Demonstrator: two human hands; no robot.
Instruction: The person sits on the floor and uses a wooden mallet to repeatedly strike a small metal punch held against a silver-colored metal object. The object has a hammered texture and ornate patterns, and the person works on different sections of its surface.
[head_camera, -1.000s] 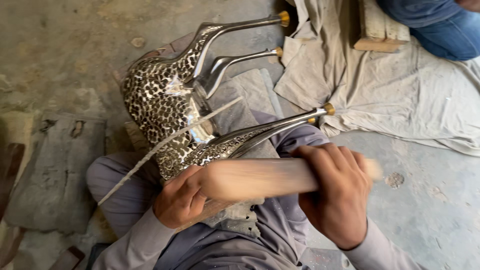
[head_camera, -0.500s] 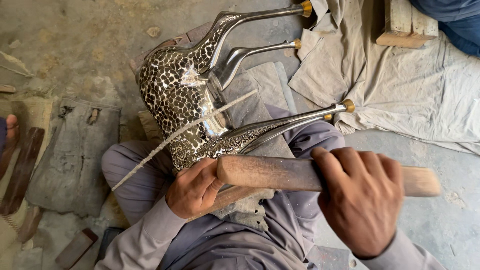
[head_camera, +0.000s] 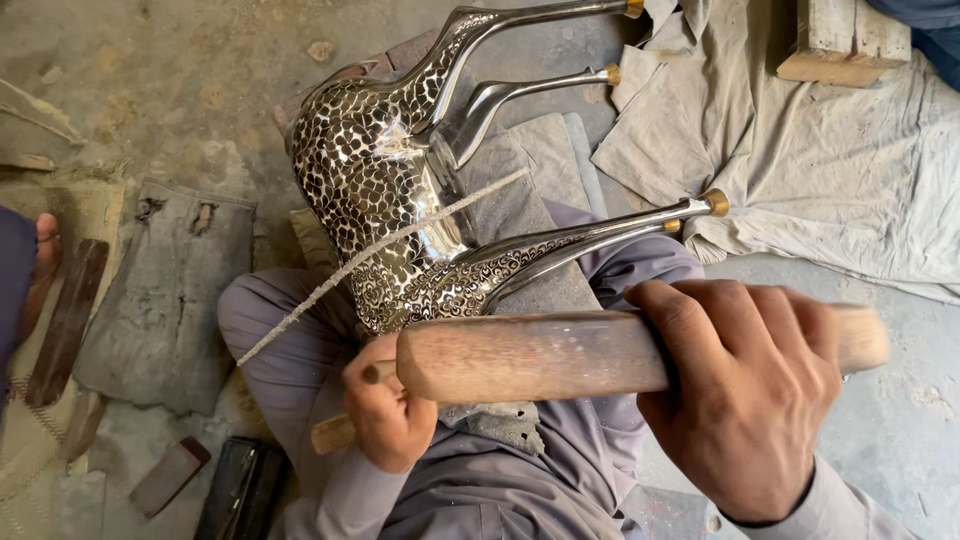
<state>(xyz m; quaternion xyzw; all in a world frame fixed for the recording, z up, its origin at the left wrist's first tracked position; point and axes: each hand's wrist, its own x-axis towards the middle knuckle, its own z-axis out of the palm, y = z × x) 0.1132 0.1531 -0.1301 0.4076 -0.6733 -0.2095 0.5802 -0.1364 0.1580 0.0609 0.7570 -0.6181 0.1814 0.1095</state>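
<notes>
Head view. Your right hand (head_camera: 745, 400), at lower right of the frame, is wrapped tight around a thick wooden mallet (head_camera: 560, 355) that lies level across the middle of the frame, its blunt end pointing left. Your left hand (head_camera: 385, 415), at lower centre, is closed on a thin wooden-handled tool (head_camera: 335, 433); the handle's butt juts out to the lower left, and the working tip is hidden behind the mallet end (whether it touches metal cannot be told).

Just above both hands, the metal animal figure (head_camera: 375, 175) rests on your lap, lying on its side with its body at upper centre. Its surface is covered in a dark-and-bright scale pattern. Four polished legs (head_camera: 560, 245) reach toward the right, each ending in a brass cap (head_camera: 714, 202). A pale twisted cord (head_camera: 380, 250) crosses the body slantwise from lower left to upper right.

A grey pad (head_camera: 535, 165) lies under the figure. A crumpled cloth (head_camera: 830, 170) covers the floor (head_camera: 180, 70) at upper right, with a wood block (head_camera: 840, 40) on it. A dark worn mat (head_camera: 165, 290) lies at left.
</notes>
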